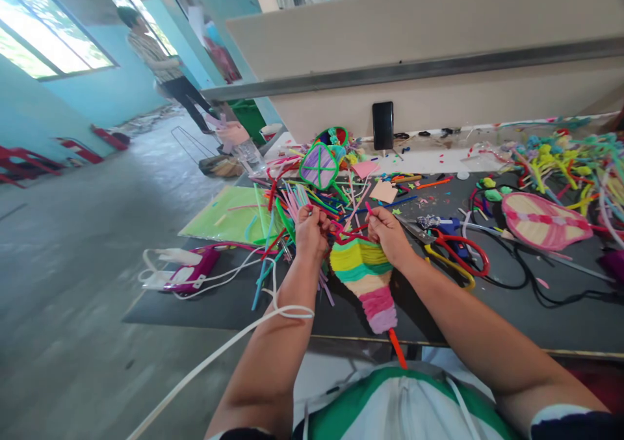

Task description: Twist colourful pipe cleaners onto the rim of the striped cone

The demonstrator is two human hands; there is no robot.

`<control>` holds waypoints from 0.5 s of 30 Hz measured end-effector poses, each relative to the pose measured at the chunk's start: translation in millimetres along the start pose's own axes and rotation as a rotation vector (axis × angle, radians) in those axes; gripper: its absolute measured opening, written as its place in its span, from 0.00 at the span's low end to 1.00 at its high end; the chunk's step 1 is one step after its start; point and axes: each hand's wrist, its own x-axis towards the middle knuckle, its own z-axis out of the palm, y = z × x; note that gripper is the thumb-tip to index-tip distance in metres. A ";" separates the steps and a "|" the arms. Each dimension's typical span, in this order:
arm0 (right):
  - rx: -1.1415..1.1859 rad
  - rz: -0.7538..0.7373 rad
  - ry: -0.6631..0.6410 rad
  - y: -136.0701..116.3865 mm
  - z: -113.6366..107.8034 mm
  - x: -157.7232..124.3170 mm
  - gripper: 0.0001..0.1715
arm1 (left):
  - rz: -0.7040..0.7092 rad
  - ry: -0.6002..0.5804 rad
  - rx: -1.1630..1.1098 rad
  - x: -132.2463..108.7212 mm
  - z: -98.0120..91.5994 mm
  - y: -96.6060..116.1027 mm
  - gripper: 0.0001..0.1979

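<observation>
A paddle-shaped craft piece (361,274) wrapped in yellow, teal, cream and pink pipe cleaners lies at the table's near edge, its red-orange handle (397,349) pointing toward me. At its wide upper end, my left hand (313,231) is closed in a pinch around a pink-red pipe cleaner (336,229). Across from it, my right hand (389,233) pinches a pink strand whose tip shows above the fingers, and rests by the piece's upper right edge. Red-and-yellow-handled scissors (458,248) lie just right of my right hand.
Loose pipe cleaners (297,199) and a green-framed purple craft piece (319,166) lie beyond my hands. A phone (383,125) leans at the back. At right are a pink-and-cream craft piece (546,221) and a blue glue gun (439,222). A white cable (209,355) crosses my left forearm. A person (160,63) stands far left.
</observation>
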 end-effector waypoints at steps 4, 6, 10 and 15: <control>-0.072 0.031 0.018 1.1 -0.2 -0.4 0.07 | 0.024 0.000 0.021 -1.3 0.6 1.6 0.12; -0.136 0.027 0.039 1.7 -0.5 -1.2 0.07 | 0.033 0.010 0.031 -1.9 0.5 2.8 0.12; -0.227 0.006 0.046 1.9 -3.1 -2.8 0.06 | 0.018 0.014 0.067 0.1 -3.3 7.6 0.11; -0.308 -0.070 -0.077 -1.8 -7.2 0.3 0.08 | 0.041 -0.144 0.212 4.3 5.1 22.2 0.10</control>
